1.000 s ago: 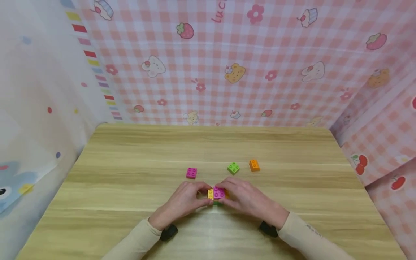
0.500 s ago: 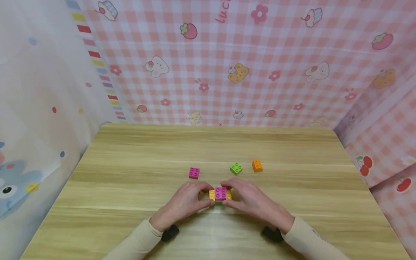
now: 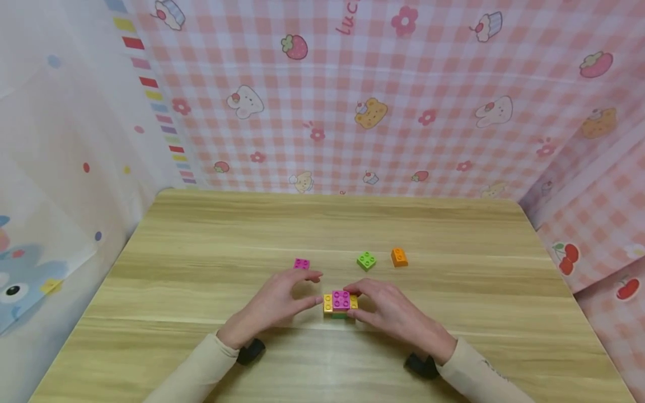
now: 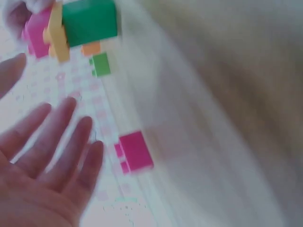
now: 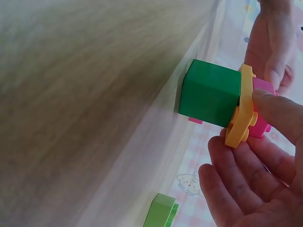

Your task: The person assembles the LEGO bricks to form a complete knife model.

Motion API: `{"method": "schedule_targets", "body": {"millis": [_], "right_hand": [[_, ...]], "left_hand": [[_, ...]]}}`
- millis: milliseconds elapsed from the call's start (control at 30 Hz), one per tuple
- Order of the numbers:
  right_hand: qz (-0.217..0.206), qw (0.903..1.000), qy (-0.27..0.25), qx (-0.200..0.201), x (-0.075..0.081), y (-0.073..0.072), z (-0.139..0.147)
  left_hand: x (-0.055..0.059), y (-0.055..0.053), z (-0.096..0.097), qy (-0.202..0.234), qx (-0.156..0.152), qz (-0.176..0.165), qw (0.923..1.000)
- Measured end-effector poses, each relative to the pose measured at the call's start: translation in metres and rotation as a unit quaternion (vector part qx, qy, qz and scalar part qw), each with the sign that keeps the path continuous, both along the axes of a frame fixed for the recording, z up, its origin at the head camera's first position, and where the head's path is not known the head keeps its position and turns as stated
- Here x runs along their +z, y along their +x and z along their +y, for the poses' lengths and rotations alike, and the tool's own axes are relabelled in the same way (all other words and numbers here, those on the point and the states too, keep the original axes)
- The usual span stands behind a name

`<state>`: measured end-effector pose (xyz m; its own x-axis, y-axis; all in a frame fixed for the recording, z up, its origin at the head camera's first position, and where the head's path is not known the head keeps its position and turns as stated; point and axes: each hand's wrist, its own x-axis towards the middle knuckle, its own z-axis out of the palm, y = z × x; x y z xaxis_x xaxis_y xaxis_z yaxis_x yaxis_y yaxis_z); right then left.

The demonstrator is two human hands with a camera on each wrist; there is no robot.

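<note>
A small stack of toy building bricks stands on the table: a dark green block (image 5: 210, 92) at the bottom, a yellow plate (image 5: 245, 97) across it and a pink brick (image 3: 341, 300) on top. My right hand (image 3: 395, 313) pinches this stack at its right side, thumb in front and fingers behind. To the left of the stack, my left hand (image 3: 272, 300) is apart from it, holding nothing, with fingers spread in the left wrist view. Just beyond those fingers lies a magenta brick (image 3: 302, 263), partly hidden by the hand in the head view.
Behind the stack lie a light green brick (image 3: 366, 261) and an orange brick (image 3: 400, 257) with a sloped side. The wooden table (image 3: 227, 224) ends at a pink checked cloth (image 3: 332, 84) at the back, with cloths at both sides too.
My left hand has let go of the stack and moved left and away toward the magenta brick. The right hand stays at the stack, having shifted slightly right along it earlier.
</note>
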<state>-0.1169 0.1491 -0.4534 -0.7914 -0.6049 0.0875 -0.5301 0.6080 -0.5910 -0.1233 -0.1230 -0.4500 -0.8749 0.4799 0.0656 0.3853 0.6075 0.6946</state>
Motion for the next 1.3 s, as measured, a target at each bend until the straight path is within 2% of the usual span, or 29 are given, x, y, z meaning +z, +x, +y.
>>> {"method": "schedule_targets", "body": {"millis": [167, 400, 667, 833, 1167, 1300], "right_hand": [[-0.009, 1.0, -0.001, -0.004, 0.001, 0.0, -0.001], [-0.012, 0.9999, 0.0, -0.006, 0.001, 0.001, 0.0], [-0.008, 0.9999, 0.005, -0.007, 0.001, 0.002, 0.0], [-0.006, 1.0, 0.005, -0.004, 0.0, 0.002, -0.001], [-0.011, 0.9999, 0.007, -0.006, 0.001, 0.002, -0.001], [-0.009, 0.9999, 0.009, -0.007, 0.0, 0.002, 0.0]], "left_hand": [[0.003, -0.011, -0.011, 0.033, -0.014, 0.017, 0.9992], [0.003, -0.027, -0.019, 0.007, -0.025, 0.088, 0.9958], [-0.003, -0.045, -0.03, -0.038, -0.033, 0.061, 0.9969], [-0.007, -0.054, -0.037, -0.071, -0.044, 0.057, 0.9949], [-0.012, -0.064, -0.041, -0.144, -0.067, 0.05, 0.9861], [-0.013, -0.065, -0.04, -0.153, -0.074, 0.06, 0.9836]]}}
